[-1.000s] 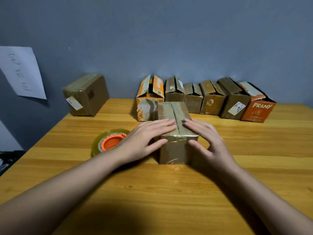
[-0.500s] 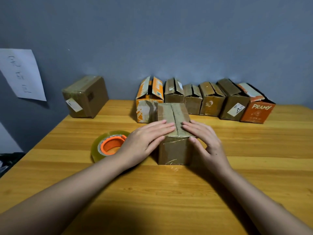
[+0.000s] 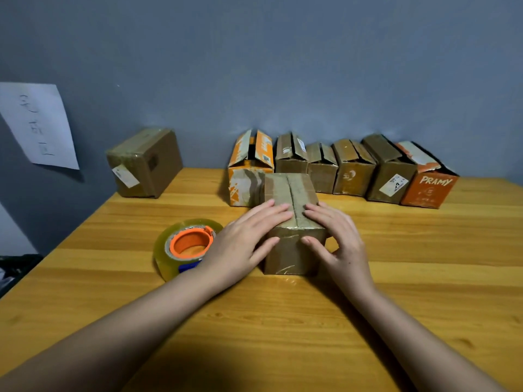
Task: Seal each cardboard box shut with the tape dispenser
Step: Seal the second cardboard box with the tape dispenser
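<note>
Brown cardboard box [image 3: 291,222] sits mid-frame on the desk [image 3: 396,278], flaps down, centre seam running away from you, shiny tape visible along the near top edge and front face. Your left hand [image 3: 243,241] lies flat on the left flap, fingers straight and pressing, thumb on the front face: open grip, nothing held. Your right hand [image 3: 338,236] mirrors it on the right flap, fingers straight on top, thumb against the front face, also an open grip. Fingertips of both hands stop just short of the seam, apart from each other.

Tape dispenser [image 3: 188,246], clear roll on an orange core, rests on the desk left of centre, just beside your left hand; whether it touches, can't tell.

Row of boxes along the wall, upper centre to upper right: orange-and-white box [image 3: 249,168] with flaps up, directly behind the box under your hands, then three small brown boxes [image 3: 322,171] with flaps partly open, a taller brown box [image 3: 392,174] with a white label, and an orange box marked PRAMY [image 3: 430,182] at the right end.

One closed brown box [image 3: 145,162] stands alone at upper left, well apart from the row, white label on its front.

White paper sheet [image 3: 38,125] hangs on the grey wall, far left, with handwriting you can't read.
</note>
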